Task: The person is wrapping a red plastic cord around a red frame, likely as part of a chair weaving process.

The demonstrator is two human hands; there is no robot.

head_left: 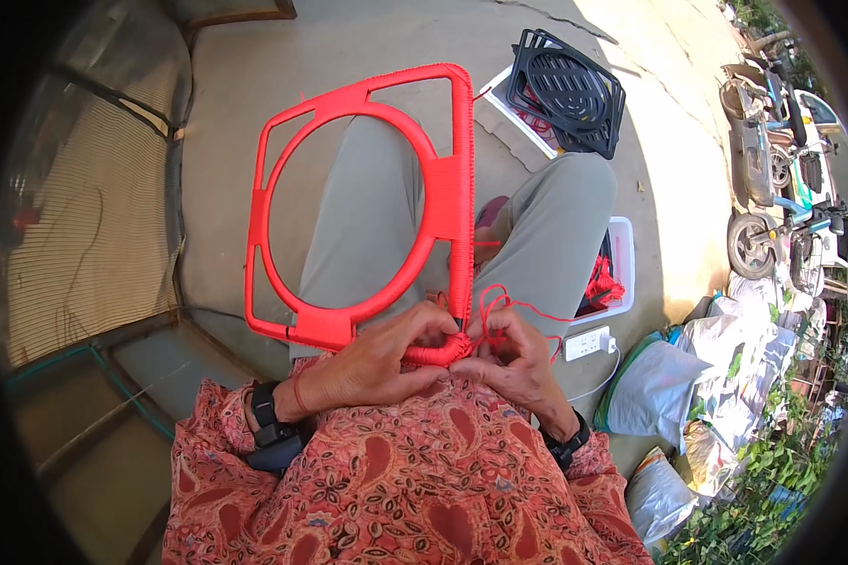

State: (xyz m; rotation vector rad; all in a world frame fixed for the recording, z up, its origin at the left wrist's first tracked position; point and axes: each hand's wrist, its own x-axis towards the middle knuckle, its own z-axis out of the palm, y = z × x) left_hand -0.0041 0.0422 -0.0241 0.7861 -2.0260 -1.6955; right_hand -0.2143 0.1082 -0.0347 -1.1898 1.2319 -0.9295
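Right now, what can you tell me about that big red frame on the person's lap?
The square red frame wrapped in red cord has rounded corners and a big round ring inside, joined to the sides by short bars. Tight cord windings cover it all over. It lies tilted across the person's grey-trousered legs. The left hand and right hand pinch its near corner, where a loose red cord loops off.

The right hand [513, 353] hides the red cord's [499, 303] end and the frame's [367, 207] near corner.
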